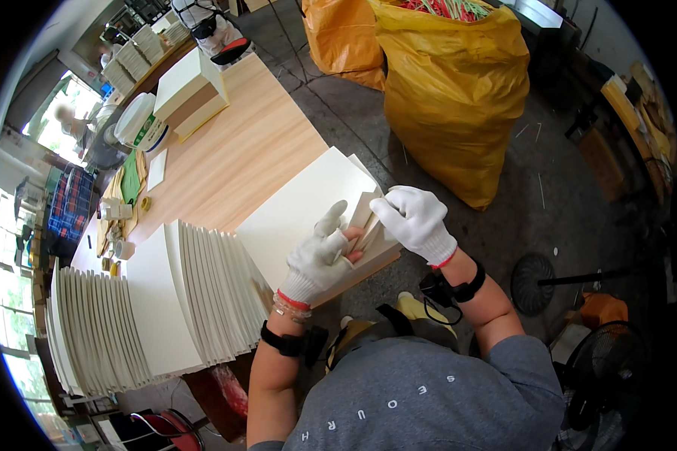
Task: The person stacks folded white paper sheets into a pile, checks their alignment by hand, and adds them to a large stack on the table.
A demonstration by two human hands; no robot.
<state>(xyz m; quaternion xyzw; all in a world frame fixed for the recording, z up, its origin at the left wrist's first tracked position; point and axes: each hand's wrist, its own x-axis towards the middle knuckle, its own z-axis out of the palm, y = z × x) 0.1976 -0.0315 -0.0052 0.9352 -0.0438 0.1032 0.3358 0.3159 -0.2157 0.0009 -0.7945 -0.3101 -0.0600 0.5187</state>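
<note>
White knitted gloves with red cuffs cover both my hands. My right hand (417, 222) pinches the raised edge of some white paper sheets (366, 214) at the right end of a thick white paper stack (301, 192). My left hand (320, 259) lies over the near side of this stack, its thumb apart from the fingers. Bare fingertips poke out of the left glove and rest against the raised sheets. How many sheets are lifted is hard to make out.
Fanned rows of white bound blocks (218, 289) lie left along the wood-topped table (271, 113). Farther off stand a white bucket (139, 124) and a tall paper stack (192, 86). A full yellow sack (455, 98) stands on the floor beyond the table; a fan (605, 376) is lower right.
</note>
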